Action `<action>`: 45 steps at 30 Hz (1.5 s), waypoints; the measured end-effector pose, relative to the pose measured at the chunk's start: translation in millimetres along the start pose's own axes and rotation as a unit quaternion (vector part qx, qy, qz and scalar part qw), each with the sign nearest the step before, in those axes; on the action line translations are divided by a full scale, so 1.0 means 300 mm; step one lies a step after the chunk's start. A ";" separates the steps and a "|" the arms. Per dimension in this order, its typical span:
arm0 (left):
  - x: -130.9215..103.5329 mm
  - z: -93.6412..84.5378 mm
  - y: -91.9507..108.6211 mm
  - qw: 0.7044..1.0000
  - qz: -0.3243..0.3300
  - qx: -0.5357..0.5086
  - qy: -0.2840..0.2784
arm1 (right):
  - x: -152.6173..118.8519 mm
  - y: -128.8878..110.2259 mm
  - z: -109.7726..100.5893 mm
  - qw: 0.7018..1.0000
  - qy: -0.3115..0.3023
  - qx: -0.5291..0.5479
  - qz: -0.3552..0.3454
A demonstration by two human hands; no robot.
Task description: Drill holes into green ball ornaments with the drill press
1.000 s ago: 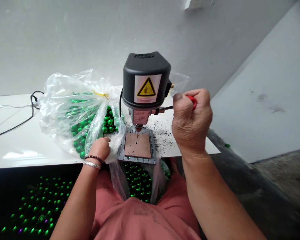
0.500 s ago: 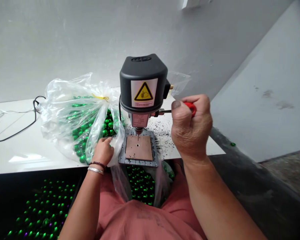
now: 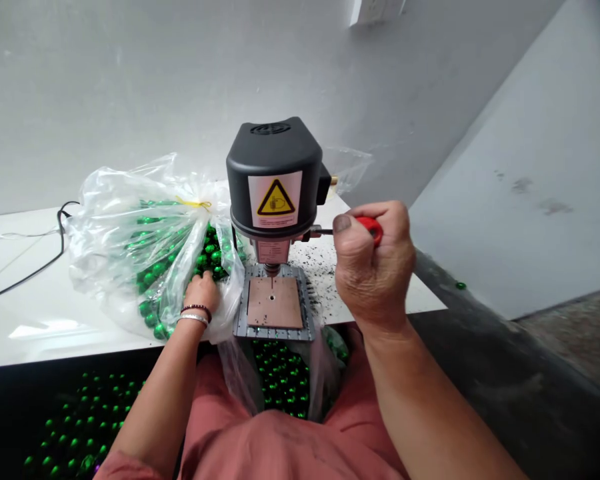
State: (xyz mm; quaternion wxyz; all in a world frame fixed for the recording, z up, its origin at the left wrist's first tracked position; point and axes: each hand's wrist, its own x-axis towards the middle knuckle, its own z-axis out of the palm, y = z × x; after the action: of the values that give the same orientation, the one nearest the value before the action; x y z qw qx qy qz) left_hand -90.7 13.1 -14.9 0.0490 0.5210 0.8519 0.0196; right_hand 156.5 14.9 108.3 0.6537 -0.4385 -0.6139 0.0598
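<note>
My left hand (image 3: 202,291) reaches into the mouth of a clear plastic bag (image 3: 97,223), at the shiny green balls (image 3: 213,257) inside. Its fingertips are hidden among the balls and the plastic, so what they hold does not show. My right hand (image 3: 373,263) is wrapped round the red-ended feed handle (image 3: 369,228) of a black bench drill press (image 3: 275,153). Under the chuck, the thin drill bit (image 3: 273,283) points down at a small hole in a square brown board (image 3: 283,310). That board lies on the grey slotted base (image 3: 240,327), with no ball on it.
Dark shavings (image 3: 325,267) litter the white table (image 3: 25,327) right of the base. A black cable (image 3: 43,267) runs along the left. More green balls (image 3: 285,380) lie in an open bag between my knees, others (image 3: 75,423) low at left. One ball (image 3: 461,285) rests on the floor.
My left hand has moved from the bag's edge in among the green balls. My right hand keeps its grip on the handle. The camera view has shifted slightly.
</note>
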 end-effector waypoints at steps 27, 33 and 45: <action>-0.259 -0.046 0.182 0.699 0.013 -0.681 -0.218 | -0.017 0.014 -0.010 1.000 -0.022 0.016 -0.004; -0.238 -0.054 0.205 0.799 -0.002 -0.582 -0.150 | -0.019 0.013 -0.015 0.999 -0.031 0.029 -0.005; -0.196 -0.032 0.221 0.822 0.037 -0.542 -0.169 | 0.025 -0.009 -0.013 0.999 -0.030 0.010 -0.008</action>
State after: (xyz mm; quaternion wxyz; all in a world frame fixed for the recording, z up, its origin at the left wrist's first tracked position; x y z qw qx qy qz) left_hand -6.3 -8.9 4.0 0.4658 0.4371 0.6622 0.3919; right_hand 160.2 15.8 116.3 0.6399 -0.4252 -0.6358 0.0735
